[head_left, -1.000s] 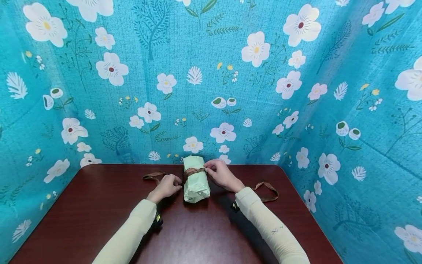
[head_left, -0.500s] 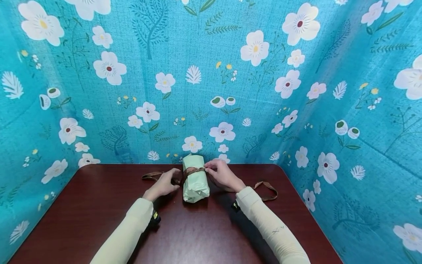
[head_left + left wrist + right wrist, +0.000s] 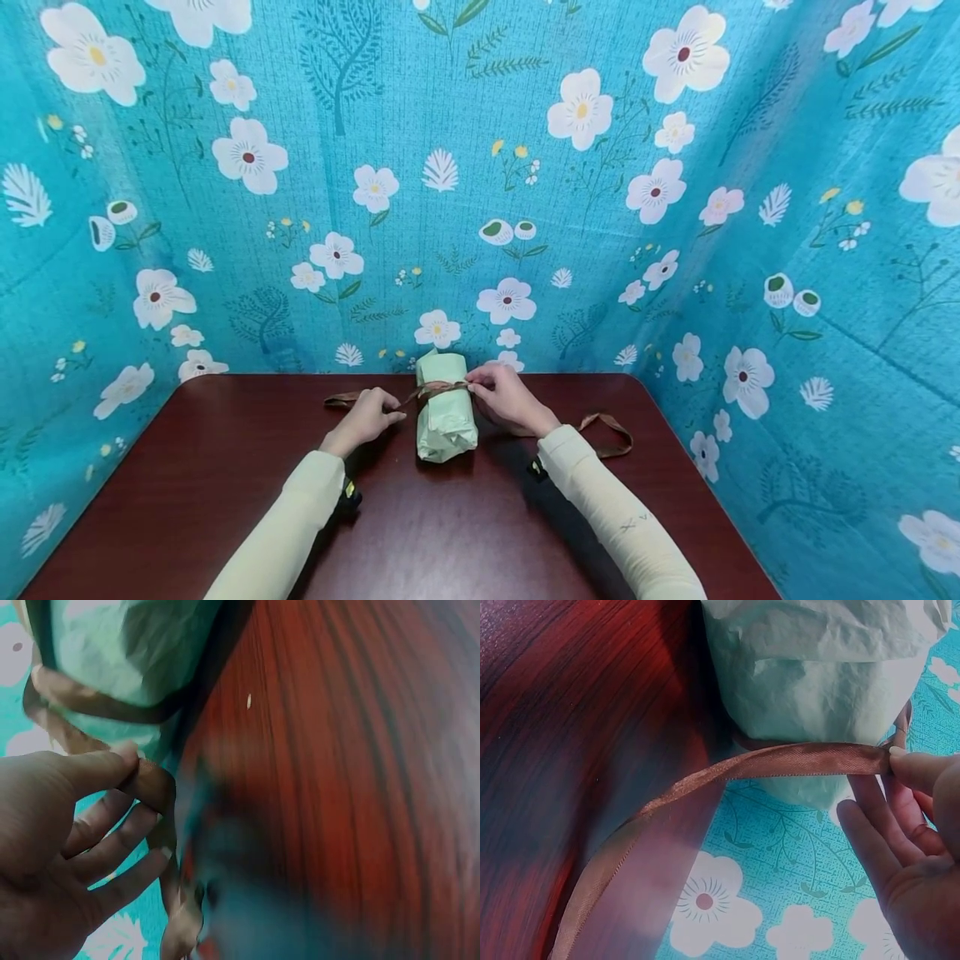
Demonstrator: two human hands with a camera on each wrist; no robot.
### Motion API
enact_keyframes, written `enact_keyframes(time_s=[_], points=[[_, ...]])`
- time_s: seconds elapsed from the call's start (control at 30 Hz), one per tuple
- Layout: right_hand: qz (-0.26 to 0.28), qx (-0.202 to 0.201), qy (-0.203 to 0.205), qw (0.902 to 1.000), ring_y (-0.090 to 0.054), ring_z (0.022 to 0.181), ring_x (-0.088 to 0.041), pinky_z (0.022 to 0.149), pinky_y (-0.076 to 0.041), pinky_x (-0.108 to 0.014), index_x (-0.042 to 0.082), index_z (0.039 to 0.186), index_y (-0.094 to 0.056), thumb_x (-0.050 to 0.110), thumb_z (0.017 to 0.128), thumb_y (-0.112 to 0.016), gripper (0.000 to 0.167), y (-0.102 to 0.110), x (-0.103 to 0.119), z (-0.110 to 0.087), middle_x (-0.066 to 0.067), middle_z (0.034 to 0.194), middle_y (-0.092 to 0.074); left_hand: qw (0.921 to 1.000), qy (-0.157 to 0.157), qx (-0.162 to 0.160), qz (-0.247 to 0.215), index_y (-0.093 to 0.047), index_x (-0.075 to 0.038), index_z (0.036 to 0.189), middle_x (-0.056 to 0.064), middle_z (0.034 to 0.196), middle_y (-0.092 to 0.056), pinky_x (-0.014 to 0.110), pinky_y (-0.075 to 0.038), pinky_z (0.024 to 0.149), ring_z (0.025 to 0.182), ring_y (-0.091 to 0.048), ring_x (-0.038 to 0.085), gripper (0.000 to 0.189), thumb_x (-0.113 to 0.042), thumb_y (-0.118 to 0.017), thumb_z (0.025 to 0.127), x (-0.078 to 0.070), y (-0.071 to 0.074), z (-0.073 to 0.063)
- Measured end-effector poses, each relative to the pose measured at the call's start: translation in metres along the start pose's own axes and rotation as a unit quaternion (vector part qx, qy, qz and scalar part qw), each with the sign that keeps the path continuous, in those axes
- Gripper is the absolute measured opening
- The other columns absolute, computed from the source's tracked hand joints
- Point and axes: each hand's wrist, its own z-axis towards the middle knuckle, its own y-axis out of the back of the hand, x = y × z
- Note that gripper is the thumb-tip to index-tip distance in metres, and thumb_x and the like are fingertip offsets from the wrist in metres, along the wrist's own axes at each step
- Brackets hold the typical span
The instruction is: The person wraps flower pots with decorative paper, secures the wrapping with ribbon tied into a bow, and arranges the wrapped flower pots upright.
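Note:
A parcel (image 3: 447, 421) in pale green paper lies near the table's back edge. Brown ribbon (image 3: 437, 388) runs across its top. On the parcel's left, my left hand (image 3: 366, 421) pinches one part of the ribbon between thumb and forefinger, and that part stretches toward the parcel. The left wrist view shows this pinch, with the other fingers of the hand (image 3: 97, 840) spread loosely. At the parcel's right side, my right hand (image 3: 510, 398) pinches the ribbon with thumb and fingertip. A length of ribbon (image 3: 780, 763) hangs from that pinch in the right wrist view.
The dark red wooden table (image 3: 442, 533) extends toward me. Loose ribbon ends lie on both sides, one (image 3: 611, 435) looping at right, one (image 3: 341, 400) at left. A blue flowered cloth (image 3: 465, 208) hangs behind and at the sides.
My left hand has moved left from the parcel's side, opened its fingers, then pinched the ribbon and drawn it out to the left. The right hand has stayed in place.

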Motion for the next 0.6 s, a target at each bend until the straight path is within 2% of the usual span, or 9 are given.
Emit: enact_keyframes(time_s=[0.07, 0.2, 0.37, 0.6], points=[[-0.007, 0.002, 0.004, 1.0000, -0.067, 0.096, -0.016, 0.083, -0.058, -0.030, 0.005, 0.114, -0.076, 0.006, 0.098, -0.066, 0.018, 0.002, -0.001, 0.000, -0.005, 0.102, -0.070, 0.9999, 0.008, 0.005, -0.004, -0.079, -0.003, 0.084, 0.011, 0.069, -0.069, 0.026, -0.037, 0.058, 0.053, -0.041, 0.009, 0.020, -0.012, -0.068, 0.098, 0.002, 0.006, -0.003], [-0.023, -0.002, 0.020, 0.9995, -0.065, 0.091, -0.014, 0.078, -0.057, -0.027, 0.006, 0.113, -0.078, 0.006, 0.098, -0.067, 0.018, 0.004, -0.003, -0.001, -0.002, 0.094, -0.068, 0.9999, 0.016, -0.005, -0.003, -0.081, -0.006, 0.088, 0.009, 0.076, -0.073, 0.027, -0.040, 0.059, 0.056, -0.049, 0.011, 0.024, -0.017, -0.063, 0.102, 0.008, 0.017, -0.009], [-0.029, -0.012, 0.033, 0.9990, -0.063, 0.085, -0.012, 0.073, -0.057, -0.027, 0.007, 0.105, -0.080, 0.007, 0.096, -0.069, 0.014, 0.008, -0.005, -0.002, 0.000, 0.089, -0.069, 0.9996, 0.019, -0.019, -0.013, -0.080, -0.005, 0.092, 0.008, 0.084, -0.075, 0.029, -0.045, 0.060, 0.063, -0.057, 0.016, 0.027, -0.015, -0.058, 0.104, 0.015, 0.027, -0.014], [-0.022, 0.008, 0.009, 0.9997, -0.063, 0.086, -0.012, 0.078, -0.057, -0.029, 0.008, 0.099, -0.079, 0.008, 0.097, -0.068, 0.011, 0.008, -0.010, -0.006, -0.005, 0.093, -0.073, 0.9993, 0.017, -0.030, -0.016, -0.080, -0.003, 0.088, 0.002, 0.078, -0.073, 0.030, -0.050, 0.062, 0.067, -0.064, 0.014, 0.027, -0.011, -0.059, 0.103, 0.027, 0.039, -0.022]])
